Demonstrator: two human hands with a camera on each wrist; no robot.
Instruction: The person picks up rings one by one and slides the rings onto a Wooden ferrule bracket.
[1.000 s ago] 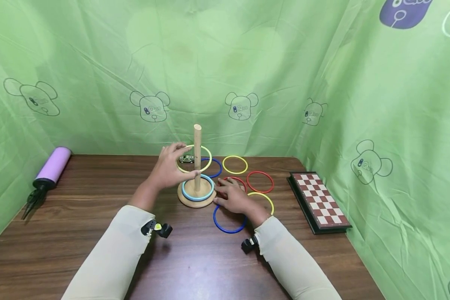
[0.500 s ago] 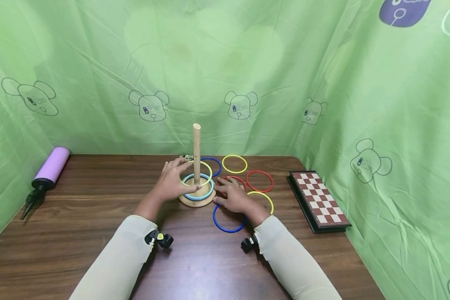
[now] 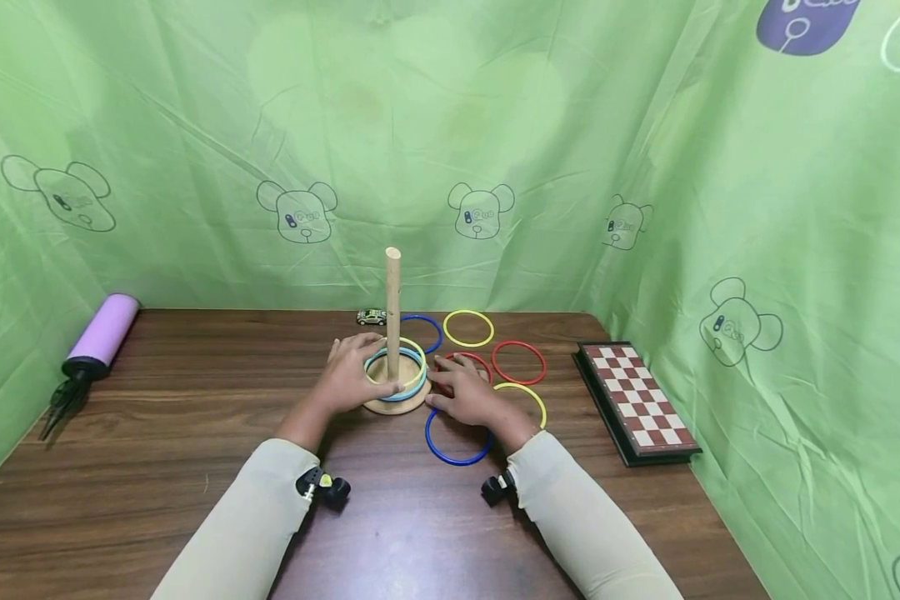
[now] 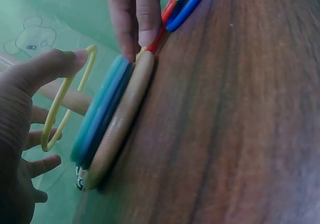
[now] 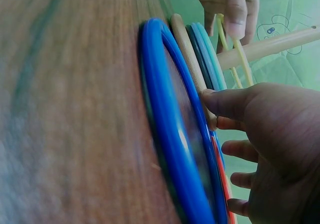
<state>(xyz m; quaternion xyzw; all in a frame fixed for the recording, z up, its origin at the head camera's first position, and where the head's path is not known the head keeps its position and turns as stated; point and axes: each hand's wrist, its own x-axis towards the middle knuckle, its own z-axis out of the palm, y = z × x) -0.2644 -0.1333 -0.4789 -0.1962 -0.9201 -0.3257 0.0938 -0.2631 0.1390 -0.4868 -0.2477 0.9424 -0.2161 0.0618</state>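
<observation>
1. The left hand (image 3: 348, 379) pinches a thin yellow ring (image 4: 65, 97), tilted around the wooden peg (image 3: 393, 312) just above the light blue rings (image 3: 412, 390) on the round base (image 3: 390, 406).
2. The right hand (image 3: 468, 398) lies flat, fingers spread, on the counter (image 3: 157, 433), thumb touching the base, over red and blue rings.

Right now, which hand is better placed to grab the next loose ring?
Right, probably. The right hand lies flat among the loose rings, fingers over the red plastic ring, beside the dark blue plastic ring. The left hand holds the yellow plastic ring on the wooden peg.
</observation>
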